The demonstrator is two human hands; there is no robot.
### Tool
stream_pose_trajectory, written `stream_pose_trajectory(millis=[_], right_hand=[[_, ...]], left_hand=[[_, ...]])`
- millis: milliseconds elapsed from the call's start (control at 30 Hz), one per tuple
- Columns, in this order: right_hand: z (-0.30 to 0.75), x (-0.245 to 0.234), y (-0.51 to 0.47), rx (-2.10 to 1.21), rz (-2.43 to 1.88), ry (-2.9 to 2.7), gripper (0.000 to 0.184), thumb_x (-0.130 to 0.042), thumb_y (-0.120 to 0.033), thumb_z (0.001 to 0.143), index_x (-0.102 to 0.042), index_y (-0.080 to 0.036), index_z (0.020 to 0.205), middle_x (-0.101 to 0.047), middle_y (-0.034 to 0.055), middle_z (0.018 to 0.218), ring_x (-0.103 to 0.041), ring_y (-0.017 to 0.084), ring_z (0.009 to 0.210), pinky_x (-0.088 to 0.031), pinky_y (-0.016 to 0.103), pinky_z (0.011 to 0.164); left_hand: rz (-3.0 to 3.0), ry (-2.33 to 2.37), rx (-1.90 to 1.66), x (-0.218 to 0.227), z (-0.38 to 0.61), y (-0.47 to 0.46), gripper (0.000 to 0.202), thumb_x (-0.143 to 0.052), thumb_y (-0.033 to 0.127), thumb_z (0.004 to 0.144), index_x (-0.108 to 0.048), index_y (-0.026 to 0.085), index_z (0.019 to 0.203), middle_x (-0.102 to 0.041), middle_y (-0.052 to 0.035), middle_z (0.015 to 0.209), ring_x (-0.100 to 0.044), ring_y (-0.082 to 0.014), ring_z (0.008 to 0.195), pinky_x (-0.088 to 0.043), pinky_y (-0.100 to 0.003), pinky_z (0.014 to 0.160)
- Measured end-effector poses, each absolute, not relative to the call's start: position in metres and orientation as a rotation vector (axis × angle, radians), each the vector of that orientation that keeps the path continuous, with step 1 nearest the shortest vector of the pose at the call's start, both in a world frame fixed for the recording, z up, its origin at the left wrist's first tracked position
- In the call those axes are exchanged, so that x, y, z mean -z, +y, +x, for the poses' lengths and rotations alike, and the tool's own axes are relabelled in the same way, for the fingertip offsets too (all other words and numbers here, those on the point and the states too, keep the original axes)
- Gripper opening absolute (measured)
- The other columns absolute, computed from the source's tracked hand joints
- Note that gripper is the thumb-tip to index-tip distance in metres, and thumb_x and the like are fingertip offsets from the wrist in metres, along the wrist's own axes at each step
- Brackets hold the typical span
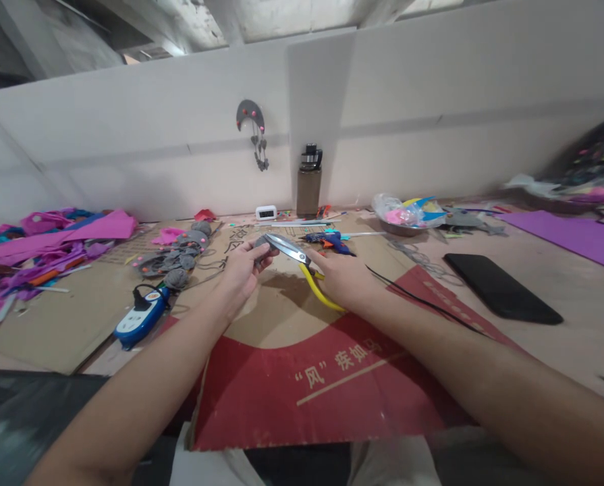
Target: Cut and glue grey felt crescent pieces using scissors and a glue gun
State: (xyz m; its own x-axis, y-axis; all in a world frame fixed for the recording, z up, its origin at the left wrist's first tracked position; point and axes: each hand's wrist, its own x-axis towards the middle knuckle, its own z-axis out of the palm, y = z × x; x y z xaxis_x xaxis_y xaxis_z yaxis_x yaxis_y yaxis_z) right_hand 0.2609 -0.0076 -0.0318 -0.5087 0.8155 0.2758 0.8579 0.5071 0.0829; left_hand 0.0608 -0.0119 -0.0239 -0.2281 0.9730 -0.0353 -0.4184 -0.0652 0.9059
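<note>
My right hand (pixel 346 277) grips a pair of scissors (pixel 290 249) by its yellow handles, with the blades pointing left. Pinched in my left hand (pixel 241 267) is a small dark grey piece (pixel 265 255), perhaps felt. The scissor blades lie right at this piece; whether they cut into it cannot be made out. Both hands are above a red and brown cardboard sheet (pixel 281 378). Just beyond my right hand rests a blue glue gun (pixel 333 240), its black cord running to the right under my forearm.
Grey felt shapes (pixel 180 253) and a blue power strip (pixel 142 317) lie left, beyond them pink and purple scraps (pixel 63 239). A brown bottle (pixel 309 189) and small clock (pixel 266 213) stand by the wall. To the right are a bowl (pixel 405 228) and black phone (pixel 501 287).
</note>
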Motion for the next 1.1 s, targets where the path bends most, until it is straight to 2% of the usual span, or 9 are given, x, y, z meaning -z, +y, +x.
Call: stream_pose_trajectory(millis=[333,567,733,867,1100], right_hand=[[0.259,0.031,-0.01,0.306,-1.467,-2.587,0.042,-0.031,-0.032,0.094,-0.045,-0.022,0.132,-0.067,0.0116,0.096,-0.064,0.024,0.081,-0.041,0.03,0.065],[0.257,0.029,-0.012,0.317,-1.445,-2.585,0.041,-0.035,-0.032,0.093,-0.047,-0.019,0.129,-0.068,0.0127,0.092,-0.064,0.023,0.077,-0.04,0.028,0.062],[0.26,0.031,-0.01,0.083,-1.434,-2.504,0.038,-0.041,-0.028,0.09,-0.052,-0.026,0.126,-0.071,0.0075,0.091,-0.065,0.022,0.077,-0.038,0.027,0.062],[0.26,0.035,-0.007,-0.007,-1.454,-2.415,0.037,-0.043,-0.025,0.088,-0.052,-0.026,0.124,-0.071,0.0063,0.097,-0.066,0.021,0.082,-0.039,0.027,0.065],[0.26,0.035,-0.008,0.154,-1.44,-2.459,0.042,-0.045,-0.031,0.089,-0.046,-0.024,0.131,-0.066,0.0102,0.111,-0.063,0.025,0.095,-0.042,0.03,0.071]], left_hand=[[0.767,1.024,-1.524,0.03,0.056,-0.008,0.01,-0.068,0.007,0.071,-0.065,0.012,0.079,-0.07,-0.0035,0.075,-0.067,-0.0098,0.065,-0.047,-0.016,0.052],[0.79,1.072,-1.516,0.029,0.055,-0.007,0.009,-0.067,0.008,0.073,-0.066,0.013,0.08,-0.07,-0.0038,0.075,-0.067,-0.0097,0.064,-0.046,-0.015,0.051],[0.79,1.109,-1.529,0.022,0.055,-0.01,0.012,-0.069,0.007,0.07,-0.064,0.013,0.079,-0.07,-0.0032,0.077,-0.068,-0.0108,0.065,-0.043,-0.016,0.049],[0.781,1.114,-1.567,0.019,0.052,-0.01,0.015,-0.07,0.008,0.068,-0.064,0.014,0.08,-0.07,-0.0024,0.077,-0.067,-0.0101,0.064,-0.041,-0.016,0.049],[0.829,1.116,-1.571,0.02,0.051,-0.01,0.018,-0.067,0.009,0.068,-0.065,0.015,0.085,-0.07,-0.0023,0.078,-0.067,-0.0104,0.064,-0.043,-0.016,0.05]])
